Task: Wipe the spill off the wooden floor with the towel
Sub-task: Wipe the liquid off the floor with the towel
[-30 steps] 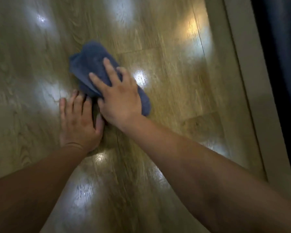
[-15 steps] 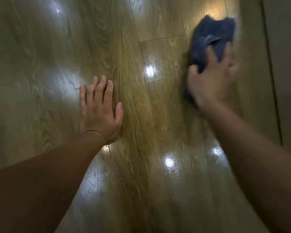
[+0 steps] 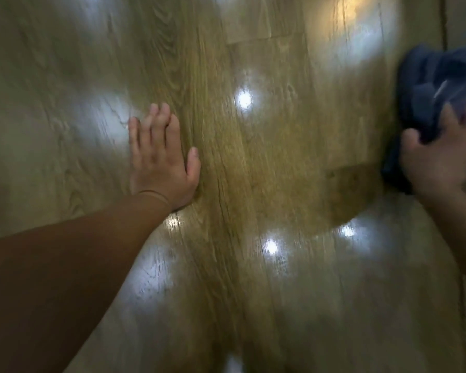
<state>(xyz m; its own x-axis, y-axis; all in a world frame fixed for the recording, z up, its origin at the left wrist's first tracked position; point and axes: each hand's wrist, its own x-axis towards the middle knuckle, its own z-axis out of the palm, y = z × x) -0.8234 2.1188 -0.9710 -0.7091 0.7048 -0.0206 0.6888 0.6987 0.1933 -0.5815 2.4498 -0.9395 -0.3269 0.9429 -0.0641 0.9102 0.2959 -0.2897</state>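
At the far right edge of the view the dark blue towel (image 3: 425, 84) lies bunched on the wooden floor (image 3: 267, 162), close to a pale strip (image 3: 463, 17) that borders the boards; the right hand (image 3: 439, 160) is on its near end, thumb hooked round a fold and fingers bent over the cloth, so it looks to be grasping the towel, though blur softens the outline; the left hand (image 3: 159, 160) is well apart from it, pressed flat on the boards with fingers straight and together, holding nothing and seemingly bracing the body; between the two hands the planks show grain and several bright lamp reflections, yet no pooled liquid that I can make out, and gloss cannot be told from wetness here; by that reading the wiping is under way and possibly well advanced across the middle; what seems left is the hazy sheen nearer the camera and the patch under the towel itself, then a check that no streaks remain
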